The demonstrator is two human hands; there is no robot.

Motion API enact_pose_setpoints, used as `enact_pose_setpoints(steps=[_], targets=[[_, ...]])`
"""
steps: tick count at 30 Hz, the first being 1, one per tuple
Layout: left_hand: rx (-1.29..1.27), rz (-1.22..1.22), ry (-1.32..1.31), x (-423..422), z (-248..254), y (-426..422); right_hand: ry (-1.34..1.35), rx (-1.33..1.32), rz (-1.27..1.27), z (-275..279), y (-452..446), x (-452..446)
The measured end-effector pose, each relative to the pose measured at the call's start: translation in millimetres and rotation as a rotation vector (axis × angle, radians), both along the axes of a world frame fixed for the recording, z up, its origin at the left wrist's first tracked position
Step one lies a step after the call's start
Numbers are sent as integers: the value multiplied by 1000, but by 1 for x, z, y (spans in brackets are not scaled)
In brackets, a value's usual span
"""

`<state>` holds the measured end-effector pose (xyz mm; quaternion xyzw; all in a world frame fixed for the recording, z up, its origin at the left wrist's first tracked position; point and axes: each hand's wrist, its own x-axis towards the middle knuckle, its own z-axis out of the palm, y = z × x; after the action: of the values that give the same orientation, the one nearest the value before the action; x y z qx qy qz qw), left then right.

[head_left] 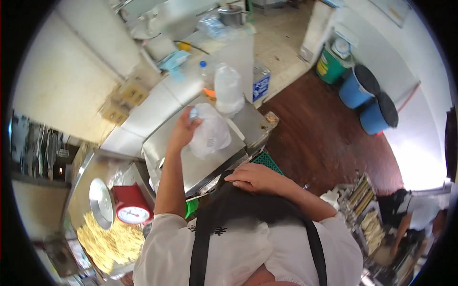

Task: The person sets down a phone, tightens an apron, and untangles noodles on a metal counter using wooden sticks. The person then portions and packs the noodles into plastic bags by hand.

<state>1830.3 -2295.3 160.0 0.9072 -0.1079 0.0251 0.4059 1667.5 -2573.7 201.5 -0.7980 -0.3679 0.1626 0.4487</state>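
Observation:
My left hand (185, 128) reaches forward over a steel surface. Its fingers are closed at the edge of a white, translucent plastic bag (212, 133); a small bluish-white patch shows by the fingertips. What the bag contains, if anything, I cannot make out. Just beyond it stands another whitish plastic bag (229, 90), beside a clear bottle with a blue cap (203, 65). My right hand (253, 178) lies at my waist against the black apron (238, 205), fingers extended and holding nothing visible. The steel surface (195, 169) spreads below the left hand.
A red dial scale (131, 202) with a metal pan stands at left, near a heap of yellow strips (107, 243). Blue bins (355, 90) and a green bucket (329, 66) line the right wall. A co-worker (420, 214) bends at lower right. A metal pot (230, 16) sits far back.

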Motion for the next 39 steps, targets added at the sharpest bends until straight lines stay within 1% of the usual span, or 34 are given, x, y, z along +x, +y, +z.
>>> enact_pose_setpoints(steps=[2,4,6,8,11,13,15,18,19,21,23,26,27,29,30,31,34,36,37,38,39], targets=[[-23,-5,64,-15,17,-9,-69,28,-2,-2,7,-1],[-61,-1,70,-25,20,-7,-114,49,-12,-6,17,-4],[-91,44,57,-41,20,6,-73,35,15,-3,26,-4],[-103,120,28,-60,21,24,-39,6,19,0,36,-3],[-121,205,152,-88,41,66,10,-39,18,2,55,-4],[-101,235,126,-104,47,93,50,-36,40,2,72,-1],[-124,228,80,-118,43,118,13,-47,80,-1,91,2],[-40,252,78,-139,37,149,-44,-9,118,-6,117,-1],[-5,308,89,-145,37,154,-71,15,119,-8,123,-3],[4,338,54,-150,36,169,-65,16,128,-10,130,-8],[-24,378,66,-159,40,175,-49,7,135,-7,130,-18],[21,436,-14,-169,35,177,-31,-1,138,-1,124,-31],[20,429,-78,-172,34,176,-27,7,138,0,120,-35],[-43,453,-173,-169,23,181,-53,18,161,3,109,-42],[-70,459,-221,-173,27,177,-76,24,179,5,103,-46],[-177,557,-211,-177,33,167,-100,33,192,6,97,-51],[-84,672,-232,-178,31,165,-116,28,262,-2,78,-67],[37,733,-323,-177,23,168,-111,78,259,-15,65,-85],[21,774,-312,-174,17,174,-122,93,228,-20,57,-91],[7,738,-347,-173,10,182,-83,93,230,-22,48,-96],[56,728,-372,-167,3,192,-43,93,214,-24,41,-101]])
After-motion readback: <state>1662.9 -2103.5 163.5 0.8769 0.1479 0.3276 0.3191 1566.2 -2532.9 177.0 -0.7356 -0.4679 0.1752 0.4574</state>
